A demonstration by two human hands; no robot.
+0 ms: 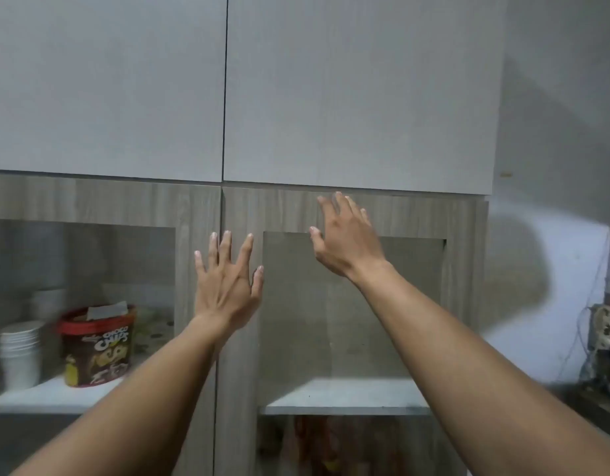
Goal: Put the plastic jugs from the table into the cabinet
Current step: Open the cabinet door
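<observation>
I am looking straight at the cabinet [358, 97], and everything below is placed against it: its 2 plain upper doors are shut, and so are the 2 glass-fronted lower doors [351, 304] beneath them. Behind the right glass I see a bare shelf [344, 393]; behind the left glass sit a Choco Chips tub [97, 348] and, further left, a stack of white cups [20, 352]. No plastic jugs show anywhere, inside the cabinet or out, and the table is out of view, so I cannot tell where the jugs are. My left hand [228, 286] is flat at the seam between the lower doors, fingers spread and holding nothing. My right hand [344, 235] reaches toward the top rail of the right lower door, fingers loosely extended, also empty. I judge either that the job has not begun or that the doors have closed on its end.
</observation>
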